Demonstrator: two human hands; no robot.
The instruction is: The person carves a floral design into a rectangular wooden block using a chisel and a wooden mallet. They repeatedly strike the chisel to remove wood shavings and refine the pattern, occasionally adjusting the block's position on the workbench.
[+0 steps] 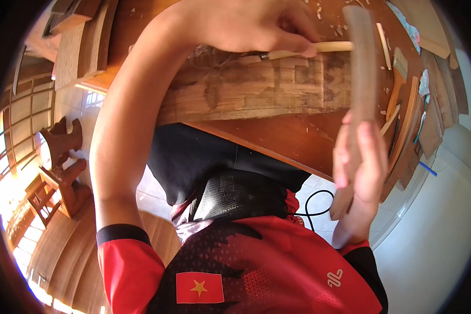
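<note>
My left hand (261, 29) is closed around the pale wooden handle of a chisel (336, 47). The chisel lies low and nearly level, its metal end pointing left over the far part of a brown wooden board (246, 91). Carved recesses and rough tool marks cover that board. My right hand (365, 162) grips a long, flat-sided wooden mallet (364, 73), which stands roughly upright and is blurred by motion. Its upper part overlaps the butt of the chisel handle in view; whether they touch, I cannot tell.
Beneath the board is a reddish-brown table (277, 138) strewn with shavings. A flat paintbrush (399, 78) and a slim pale stick (383, 46) lie at its right. Wooden blocks (81, 57) sit at the far left, carved wooden furniture (63, 172) below. A black cable (319, 193) hangs near the table edge.
</note>
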